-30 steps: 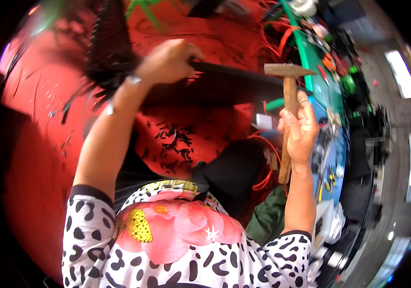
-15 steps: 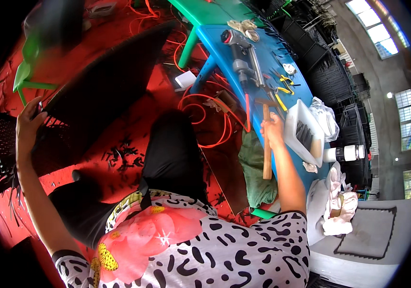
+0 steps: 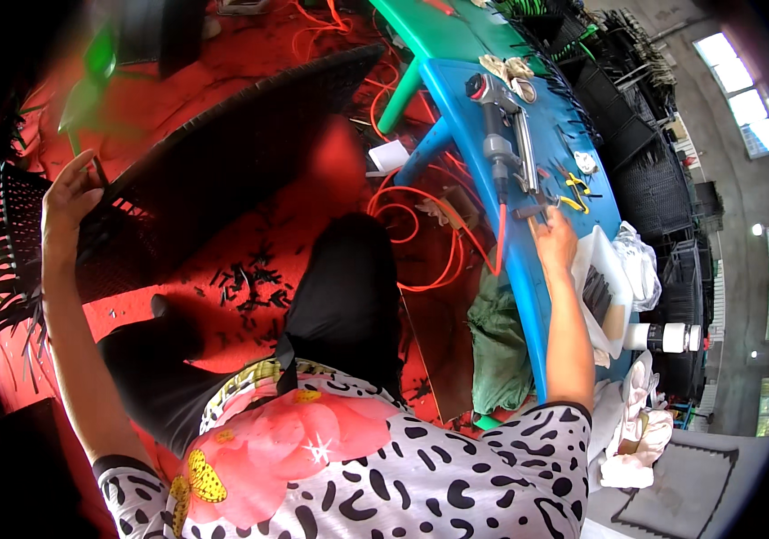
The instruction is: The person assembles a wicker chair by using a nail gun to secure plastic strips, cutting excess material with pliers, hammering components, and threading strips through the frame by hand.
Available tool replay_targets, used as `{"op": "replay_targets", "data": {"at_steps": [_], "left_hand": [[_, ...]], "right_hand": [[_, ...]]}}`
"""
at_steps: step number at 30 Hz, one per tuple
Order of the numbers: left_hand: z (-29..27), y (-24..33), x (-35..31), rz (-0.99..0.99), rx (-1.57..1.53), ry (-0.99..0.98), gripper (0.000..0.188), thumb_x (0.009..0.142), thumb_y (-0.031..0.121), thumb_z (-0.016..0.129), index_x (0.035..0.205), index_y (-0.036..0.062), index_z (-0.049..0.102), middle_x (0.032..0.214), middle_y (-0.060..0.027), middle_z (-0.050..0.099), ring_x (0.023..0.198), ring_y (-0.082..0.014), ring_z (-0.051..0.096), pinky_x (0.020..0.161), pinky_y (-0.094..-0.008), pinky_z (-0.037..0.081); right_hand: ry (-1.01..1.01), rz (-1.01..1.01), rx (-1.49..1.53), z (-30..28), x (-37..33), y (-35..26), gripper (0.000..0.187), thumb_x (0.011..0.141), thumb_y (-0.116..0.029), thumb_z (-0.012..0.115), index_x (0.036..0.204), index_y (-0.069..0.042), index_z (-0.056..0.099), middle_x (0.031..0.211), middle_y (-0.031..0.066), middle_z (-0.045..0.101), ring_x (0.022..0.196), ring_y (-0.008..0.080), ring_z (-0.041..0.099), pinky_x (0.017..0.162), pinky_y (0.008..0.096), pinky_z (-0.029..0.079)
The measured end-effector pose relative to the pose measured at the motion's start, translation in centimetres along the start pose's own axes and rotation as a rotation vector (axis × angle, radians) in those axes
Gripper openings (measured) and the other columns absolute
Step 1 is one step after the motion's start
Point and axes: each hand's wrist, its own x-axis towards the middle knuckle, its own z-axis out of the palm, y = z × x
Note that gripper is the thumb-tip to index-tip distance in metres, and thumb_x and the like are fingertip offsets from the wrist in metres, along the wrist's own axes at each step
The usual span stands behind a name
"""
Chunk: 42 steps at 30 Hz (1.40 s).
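Observation:
My left hand (image 3: 70,198) grips the edge of a large dark woven panel (image 3: 209,166), thumb and fingers closed on its rim. The panel leans across the left side, with loose black strands hanging from its near end. My right hand (image 3: 555,241) is over the blue table (image 3: 537,305), fingers closed at a hammer (image 3: 530,213). Only the hammer's dark head and a bit of its wooden handle show; hand and forearm hide the rest. Just beyond are yellow-handled pliers (image 3: 573,199) and a grey air nailer (image 3: 499,135) with a red hose.
A white bin (image 3: 616,292) of dark strips and a white bottle (image 3: 667,338) are right of my arm. Orange hose (image 3: 438,280) coils on the red floor among black scraps. A green table (image 3: 438,36) adjoins the blue one. A green sack (image 3: 497,350) hangs beside it.
My right hand has moved farther over the table with the hammer, whose long handle no longer shows below the hand. My left hand stays on the panel's edge. The whole view has shifted slightly.

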Motion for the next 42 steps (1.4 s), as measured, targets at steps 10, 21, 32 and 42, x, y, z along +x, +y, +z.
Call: {"op": "replay_targets", "data": {"at_steps": [10, 21, 32, 42], "left_hand": [[0.4, 0.0, -0.1, -0.018, 0.016, 0.029, 0.053, 0.076, 0.002, 0.057, 0.128, -0.0035, 0.046, 0.089, 0.0005, 0.051, 0.083, -0.0070, 0.047, 0.083, -0.0186, 0.035], [0.4, 3.2, -0.2, 0.040, -0.134, 0.054, 0.053, 0.076, 0.014, 0.060, 0.126, -0.0007, 0.049, 0.095, -0.0066, 0.060, 0.089, -0.0135, 0.056, 0.083, -0.0253, 0.043], [0.4, 1.7, -0.5, 0.168, -0.264, 0.017, 0.051, 0.070, -0.006, 0.060, 0.120, 0.0010, 0.055, 0.077, 0.0004, 0.053, 0.070, -0.0047, 0.049, 0.064, -0.0198, 0.042], [2.2, 2.3, -1.3, 0.278, -0.210, 0.076, 0.039, 0.082, -0.002, 0.061, 0.121, 0.0022, 0.056, 0.086, 0.0002, 0.062, 0.076, -0.0019, 0.053, 0.067, -0.0192, 0.046]], "right_hand": [[-0.074, 0.266, -0.179, 0.2, 6.2, 6.7, 0.030, 0.080, -0.012, 0.049, 0.107, -0.010, 0.062, 0.104, 0.0196, 0.062, 0.100, 0.0372, 0.059, 0.083, 0.0441, 0.048], [0.117, -0.146, -0.089, 7.0, 9.7, 14.7, 0.030, 0.077, -0.013, 0.056, 0.104, -0.006, 0.065, 0.100, 0.0172, 0.065, 0.093, 0.0350, 0.061, 0.082, 0.0394, 0.047], [0.285, -0.893, 0.721, -6.3, 2.9, -25.9, 0.027, 0.089, -0.001, 0.049, 0.115, 0.004, 0.055, 0.107, 0.0100, 0.057, 0.096, 0.0166, 0.056, 0.080, 0.0286, 0.047], [0.058, -1.345, 1.045, -7.9, -10.2, -46.1, 0.025, 0.076, 0.005, 0.057, 0.101, 0.002, 0.055, 0.088, 0.0164, 0.052, 0.082, 0.0338, 0.053, 0.071, 0.0410, 0.046]]}}
